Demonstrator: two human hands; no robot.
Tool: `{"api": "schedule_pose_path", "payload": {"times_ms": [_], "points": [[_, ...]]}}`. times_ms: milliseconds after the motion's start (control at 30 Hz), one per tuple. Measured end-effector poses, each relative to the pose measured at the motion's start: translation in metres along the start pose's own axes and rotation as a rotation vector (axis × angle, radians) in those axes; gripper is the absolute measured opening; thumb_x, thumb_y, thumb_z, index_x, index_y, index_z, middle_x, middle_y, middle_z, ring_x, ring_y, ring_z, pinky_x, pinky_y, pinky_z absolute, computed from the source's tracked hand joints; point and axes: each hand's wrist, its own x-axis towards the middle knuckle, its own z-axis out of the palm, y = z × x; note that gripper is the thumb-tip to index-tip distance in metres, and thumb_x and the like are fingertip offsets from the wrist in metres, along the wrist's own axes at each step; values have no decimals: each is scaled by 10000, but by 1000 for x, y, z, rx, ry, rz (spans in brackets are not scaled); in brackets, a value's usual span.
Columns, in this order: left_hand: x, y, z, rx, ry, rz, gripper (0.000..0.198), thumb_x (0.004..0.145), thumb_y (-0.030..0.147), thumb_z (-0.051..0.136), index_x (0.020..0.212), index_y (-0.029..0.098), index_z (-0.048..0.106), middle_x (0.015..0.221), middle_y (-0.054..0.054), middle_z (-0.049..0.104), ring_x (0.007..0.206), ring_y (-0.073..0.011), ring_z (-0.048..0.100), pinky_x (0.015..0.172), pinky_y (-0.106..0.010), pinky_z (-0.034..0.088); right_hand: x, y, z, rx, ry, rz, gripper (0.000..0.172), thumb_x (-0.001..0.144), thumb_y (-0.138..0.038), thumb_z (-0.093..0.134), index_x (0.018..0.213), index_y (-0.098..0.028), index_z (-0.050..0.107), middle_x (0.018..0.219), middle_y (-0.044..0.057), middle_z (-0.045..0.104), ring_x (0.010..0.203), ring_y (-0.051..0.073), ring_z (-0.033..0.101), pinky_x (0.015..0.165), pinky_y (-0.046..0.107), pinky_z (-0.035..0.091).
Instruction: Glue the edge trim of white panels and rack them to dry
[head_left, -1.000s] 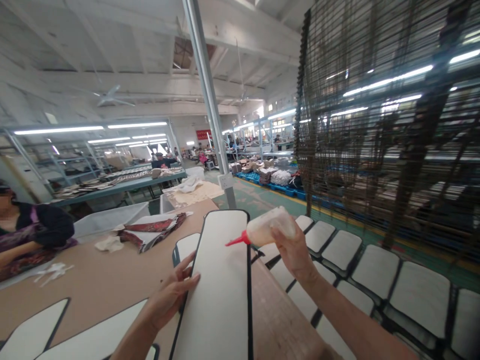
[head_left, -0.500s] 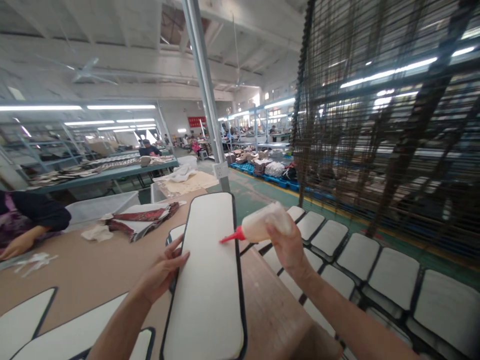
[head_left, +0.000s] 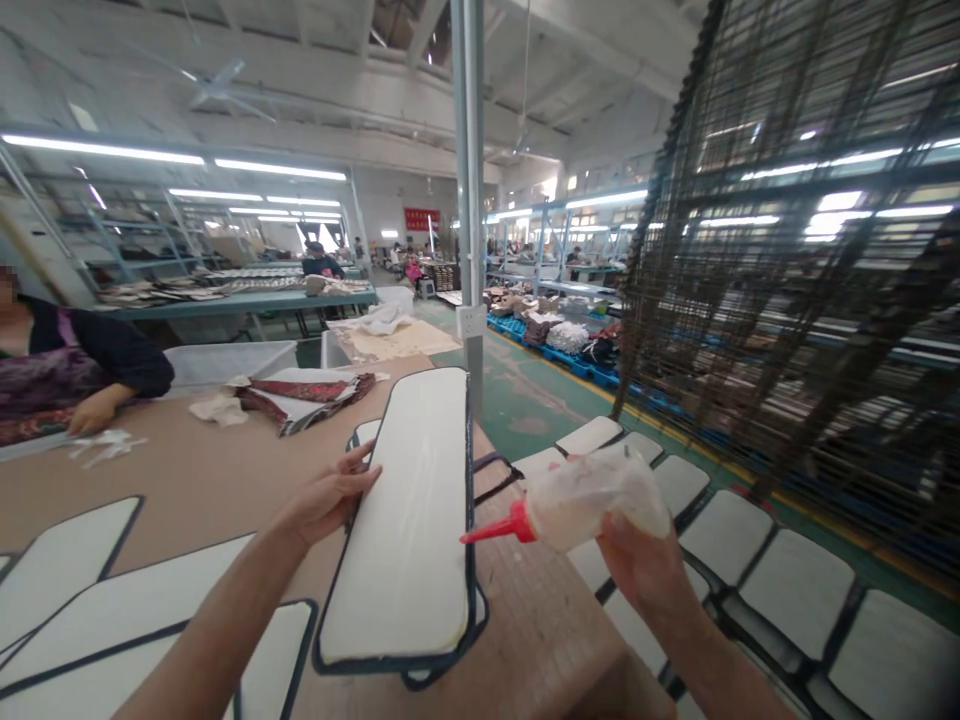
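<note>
A long white pad (head_left: 405, 500) with rounded corners and black edging lies in front of me, slightly tilted, over another black-edged pad (head_left: 481, 605) that peeks out beneath it. My left hand (head_left: 330, 495) grips its left edge, thumb on the white face and the other fingers partly hidden at the edge. In my right hand (head_left: 637, 550) is a translucent squeeze bottle (head_left: 592, 495), held nearly level. Its red nozzle (head_left: 499, 525) points left, with the tip at the pad's right edge. Faint shiny streaks run along the pad's middle.
More white pads (head_left: 150, 590) lie on the brown table (head_left: 195, 470) at left. Several others (head_left: 795, 570) rest in rows at right, below a wire rack (head_left: 787, 230). A co-worker's arm (head_left: 112, 395) is beside patterned fabric (head_left: 307, 395). A post (head_left: 469, 200) stands ahead.
My right hand has drawn the bottle right and down, its tip going from over the pad's face to its right edge. My left hand keeps its grip. The view has turned left.
</note>
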Motion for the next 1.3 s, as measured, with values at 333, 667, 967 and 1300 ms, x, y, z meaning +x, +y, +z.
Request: {"api": "schedule_pose_path", "payload": {"times_ms": [333,667,967,1300], "points": [[0,4,-1,-24,12,-19,632,831,-83,509,1424,93,381,725,-27,722,563,-96,665,534,-145,547,-19,4,-9,-18,-26,118,444,666,-350,816,1068,-265,649,977,84,724,995,331,662,858,460,553],[-3,-5,7,75,-82,46,842,717,-3,673,1469,108,311,796,-60,738,679,-174,696,603,-233,568,32,0,12,34,182,-106,465,623,-354,844,1044,-266,667,918,40,729,889,273,677,863,452,545],[-23,-6,31,23,-171,-3,1039,557,64,789,1476,105,306,885,-94,762,702,-229,703,618,-288,561,58,3,9,-7,267,-214,500,526,-259,889,978,-243,675,916,0,721,854,222,664,889,395,542],[-16,-9,24,30,-256,1,1063,543,112,837,1475,173,329,935,-93,762,769,-269,722,646,-317,572,16,11,16,-43,158,-100,441,586,-312,861,982,-239,682,861,25,724,785,234,673,754,358,573]]}}
